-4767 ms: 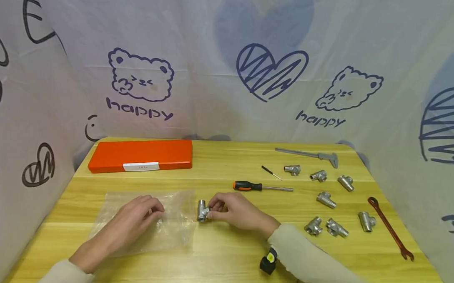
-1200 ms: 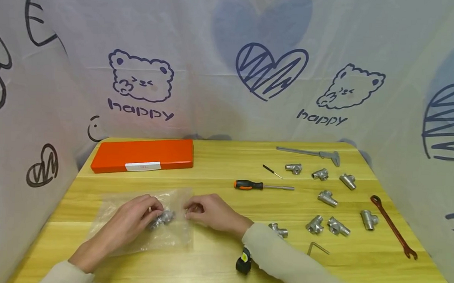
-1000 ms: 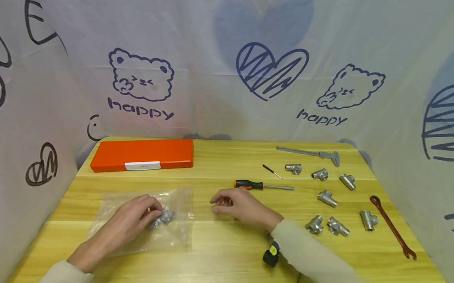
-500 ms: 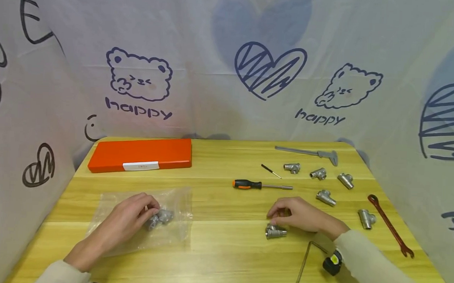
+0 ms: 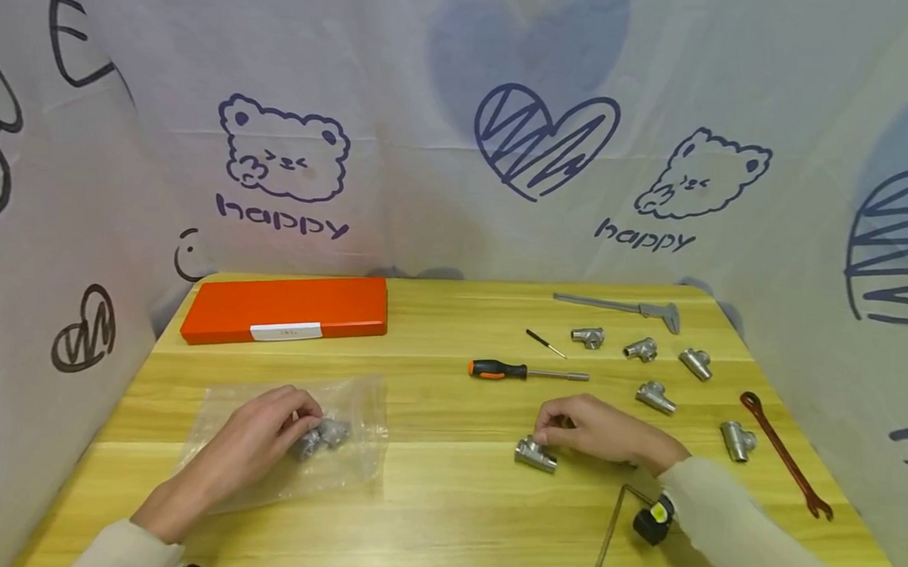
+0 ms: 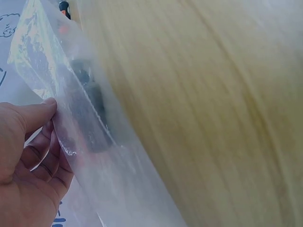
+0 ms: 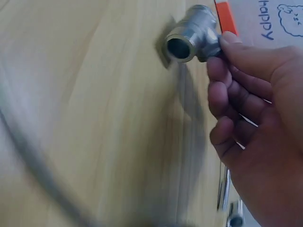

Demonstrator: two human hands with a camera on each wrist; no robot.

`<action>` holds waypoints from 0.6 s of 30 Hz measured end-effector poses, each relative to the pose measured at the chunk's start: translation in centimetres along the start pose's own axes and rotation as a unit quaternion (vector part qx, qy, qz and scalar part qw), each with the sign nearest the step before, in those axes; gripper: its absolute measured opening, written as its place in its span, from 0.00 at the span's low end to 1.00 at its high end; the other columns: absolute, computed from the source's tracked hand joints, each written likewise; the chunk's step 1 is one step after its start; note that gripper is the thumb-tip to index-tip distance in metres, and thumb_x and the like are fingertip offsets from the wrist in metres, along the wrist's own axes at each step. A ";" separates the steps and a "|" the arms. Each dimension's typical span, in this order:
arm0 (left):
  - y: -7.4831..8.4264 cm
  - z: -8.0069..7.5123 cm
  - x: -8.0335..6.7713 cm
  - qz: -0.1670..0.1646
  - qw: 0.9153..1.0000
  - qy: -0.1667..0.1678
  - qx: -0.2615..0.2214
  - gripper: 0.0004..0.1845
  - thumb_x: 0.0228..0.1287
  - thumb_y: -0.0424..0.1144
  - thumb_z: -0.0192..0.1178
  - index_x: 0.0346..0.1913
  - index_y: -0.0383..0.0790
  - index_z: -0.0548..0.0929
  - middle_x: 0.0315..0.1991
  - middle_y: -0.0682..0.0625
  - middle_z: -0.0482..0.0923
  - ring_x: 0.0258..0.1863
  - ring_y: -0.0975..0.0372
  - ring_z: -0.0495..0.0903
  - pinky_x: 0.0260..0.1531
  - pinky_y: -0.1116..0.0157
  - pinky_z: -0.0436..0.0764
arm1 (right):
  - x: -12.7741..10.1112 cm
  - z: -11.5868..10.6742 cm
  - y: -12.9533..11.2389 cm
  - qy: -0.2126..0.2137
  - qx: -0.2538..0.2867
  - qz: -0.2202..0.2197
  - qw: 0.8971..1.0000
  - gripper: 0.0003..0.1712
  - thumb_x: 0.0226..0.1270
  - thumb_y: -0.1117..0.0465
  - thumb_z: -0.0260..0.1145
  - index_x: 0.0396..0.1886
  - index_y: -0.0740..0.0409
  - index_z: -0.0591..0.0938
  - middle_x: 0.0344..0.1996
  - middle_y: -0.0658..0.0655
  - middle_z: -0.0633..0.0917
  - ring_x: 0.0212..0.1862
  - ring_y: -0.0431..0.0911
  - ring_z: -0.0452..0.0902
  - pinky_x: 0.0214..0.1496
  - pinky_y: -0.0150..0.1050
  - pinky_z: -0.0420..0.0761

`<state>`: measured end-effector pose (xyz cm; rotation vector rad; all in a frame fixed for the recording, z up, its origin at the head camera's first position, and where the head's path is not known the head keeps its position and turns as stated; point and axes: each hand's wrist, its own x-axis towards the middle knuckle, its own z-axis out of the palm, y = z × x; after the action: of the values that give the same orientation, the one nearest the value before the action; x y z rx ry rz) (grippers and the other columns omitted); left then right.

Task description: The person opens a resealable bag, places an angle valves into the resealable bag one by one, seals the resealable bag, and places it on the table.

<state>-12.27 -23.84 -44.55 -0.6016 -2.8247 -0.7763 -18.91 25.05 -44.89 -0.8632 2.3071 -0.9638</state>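
A clear plastic bag [image 5: 283, 444] lies flat on the wooden table [image 5: 446, 508] at the front left, with metal tee fittings [image 5: 319, 436] inside. My left hand [image 5: 299, 420] pinches the bag over those fittings; in the left wrist view my thumb [image 6: 35, 113] presses the plastic bag [image 6: 80, 118] against dark shapes inside. To the right of centre, my right hand [image 5: 546, 437] pinches a silver tee fitting [image 5: 536, 455] that rests on or just above the table. In the right wrist view my right hand's fingertips [image 7: 222, 47] grip the tee fitting [image 7: 191, 40], whose open end faces the camera.
An orange case [image 5: 284, 309] lies at the back left. A screwdriver [image 5: 522, 371], a small driver [image 5: 544, 343] and a caliper [image 5: 618, 308] lie behind my right hand. Several loose tee fittings [image 5: 654, 397], a red wrench [image 5: 786, 456] and a hex key [image 5: 612, 523] are to the right. Printed cloth walls surround the table.
My right hand left the bag's mouth, swept right across the table and took hold of a loose tee fitting, which has since turned and shifted slightly left. The left hand stayed on the bag.
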 end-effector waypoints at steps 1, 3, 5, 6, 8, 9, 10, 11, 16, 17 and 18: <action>0.0 0.0 0.0 -0.001 1.000 0.000 0.000 0.05 0.75 0.37 0.71 0.42 0.53 0.88 0.36 0.65 0.81 0.32 0.74 0.71 0.32 0.69 0.76 | 0.5 0.2 -0.2 0.007 0.006 0.003 1.000 0.08 0.85 0.52 0.65 0.47 0.47 0.89 0.39 0.49 0.87 0.32 0.37 0.70 0.36 0.33 0.72; 0.0 -0.1 -0.1 -0.002 1.000 0.001 0.001 0.05 0.75 0.37 0.71 0.42 0.53 0.88 0.36 0.65 0.81 0.32 0.74 0.71 0.32 0.69 0.77 | 1.6 0.8 -0.9 0.022 0.019 0.010 1.000 0.09 0.86 0.52 0.65 0.47 0.47 0.89 0.38 0.51 0.87 0.32 0.38 0.71 0.36 0.33 0.73; 0.0 -0.1 0.0 -0.003 1.000 0.001 0.003 0.05 0.75 0.37 0.71 0.42 0.52 0.88 0.36 0.65 0.81 0.32 0.74 0.72 0.32 0.69 0.77 | 2.9 1.5 -1.8 0.041 0.029 0.010 0.999 0.10 0.86 0.51 0.65 0.47 0.49 0.88 0.38 0.53 0.87 0.33 0.38 0.71 0.36 0.33 0.73; 0.0 0.0 0.0 -0.003 1.000 0.000 0.003 0.04 0.75 0.37 0.71 0.42 0.52 0.88 0.36 0.64 0.81 0.32 0.74 0.72 0.32 0.68 0.77 | 3.6 1.9 -2.3 0.050 0.033 0.010 0.998 0.10 0.85 0.51 0.65 0.47 0.49 0.88 0.38 0.54 0.87 0.33 0.39 0.71 0.36 0.33 0.73; 0.1 0.0 0.0 -0.004 1.000 0.000 0.005 0.04 0.75 0.37 0.71 0.42 0.52 0.88 0.36 0.64 0.81 0.32 0.74 0.72 0.32 0.68 0.77 | 5.1 2.8 -3.4 0.065 0.045 0.010 0.997 0.10 0.85 0.52 0.65 0.47 0.51 0.88 0.39 0.55 0.88 0.34 0.40 0.73 0.37 0.33 0.74; 0.1 0.0 0.0 -0.005 1.000 -0.001 0.005 0.04 0.75 0.37 0.70 0.42 0.52 0.88 0.36 0.64 0.81 0.32 0.74 0.72 0.32 0.68 0.77 | 5.9 3.3 -3.9 0.071 0.050 0.009 0.996 0.11 0.85 0.52 0.65 0.47 0.52 0.88 0.40 0.55 0.88 0.35 0.40 0.73 0.38 0.33 0.75; 0.1 0.0 0.0 -0.006 1.000 -0.001 0.005 0.04 0.75 0.37 0.70 0.42 0.52 0.88 0.36 0.64 0.81 0.32 0.74 0.72 0.32 0.68 0.77 | 6.6 3.8 -4.4 0.077 0.054 0.008 0.996 0.11 0.85 0.52 0.65 0.48 0.52 0.88 0.41 0.54 0.88 0.35 0.40 0.74 0.38 0.33 0.75; 0.1 0.0 0.0 -0.007 1.000 -0.003 0.005 0.04 0.76 0.38 0.70 0.42 0.52 0.87 0.36 0.64 0.81 0.32 0.74 0.72 0.32 0.68 0.77 | 7.4 4.4 -4.9 0.081 0.062 0.008 0.995 0.11 0.85 0.52 0.65 0.48 0.53 0.88 0.41 0.54 0.89 0.36 0.40 0.74 0.38 0.32 0.76; 0.1 -0.1 0.0 -0.010 1.000 -0.005 0.006 0.04 0.76 0.38 0.70 0.42 0.52 0.87 0.36 0.64 0.81 0.32 0.74 0.71 0.32 0.68 0.77 | 11.1 7.8 -7.7 0.091 0.082 0.015 0.992 0.10 0.84 0.53 0.66 0.48 0.54 0.89 0.38 0.50 0.88 0.34 0.39 0.75 0.38 0.32 0.76; 0.2 -0.1 0.0 -0.009 1.000 -0.004 0.006 0.04 0.76 0.38 0.70 0.42 0.52 0.87 0.36 0.64 0.81 0.32 0.74 0.71 0.32 0.68 0.77 | 11.7 8.4 -8.2 0.091 0.082 0.016 0.992 0.10 0.84 0.53 0.66 0.47 0.54 0.89 0.37 0.49 0.87 0.34 0.38 0.75 0.38 0.32 0.76; 0.2 -0.1 0.0 -0.007 1.000 -0.003 0.006 0.04 0.75 0.37 0.70 0.42 0.52 0.87 0.36 0.64 0.81 0.32 0.74 0.71 0.32 0.68 0.77 | 12.2 8.9 -8.7 0.092 0.080 0.017 0.992 0.10 0.84 0.54 0.67 0.47 0.54 0.89 0.36 0.48 0.87 0.35 0.38 0.74 0.39 0.32 0.75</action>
<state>-12.19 -23.78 -44.39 -0.5835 -2.8399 -0.7599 -18.36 7.63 -46.32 -0.6913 2.3473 -1.2404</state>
